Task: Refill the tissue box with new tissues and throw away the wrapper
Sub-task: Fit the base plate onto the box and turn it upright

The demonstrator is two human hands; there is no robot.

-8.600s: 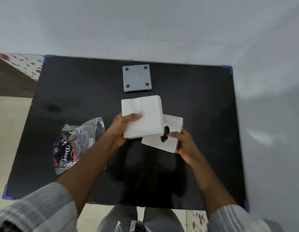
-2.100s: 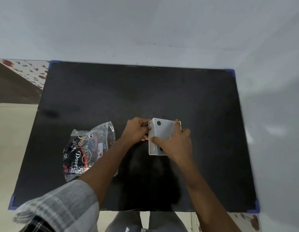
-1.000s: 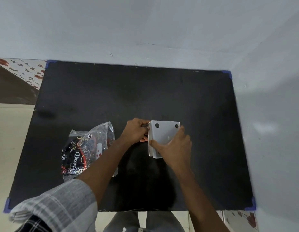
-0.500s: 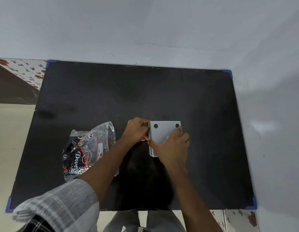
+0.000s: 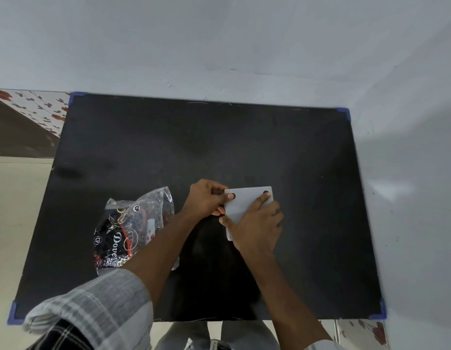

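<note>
I see the tissue box (image 5: pixel 240 204) bottom-up on the table (image 5: pixel 143 147), my right hand (image 5: pixel 254 223) spread flat on it, my left hand (image 5: pixel 206 200) pinching its left edge; the wrapper (image 5: pixel 128 223) lies left.

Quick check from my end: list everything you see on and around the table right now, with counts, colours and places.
tissue box: one, light grey, base side up with dark round pads, centre of table, under both hands
wrapper: one, clear plastic with black, red and white print, lying left of the box
table: one, black top with blue corner caps, against the wall
left hand: one, gripping the box's left edge
right hand: one, spread flat on top of the box
sleeve: grey checked, left arm, near edge
</note>
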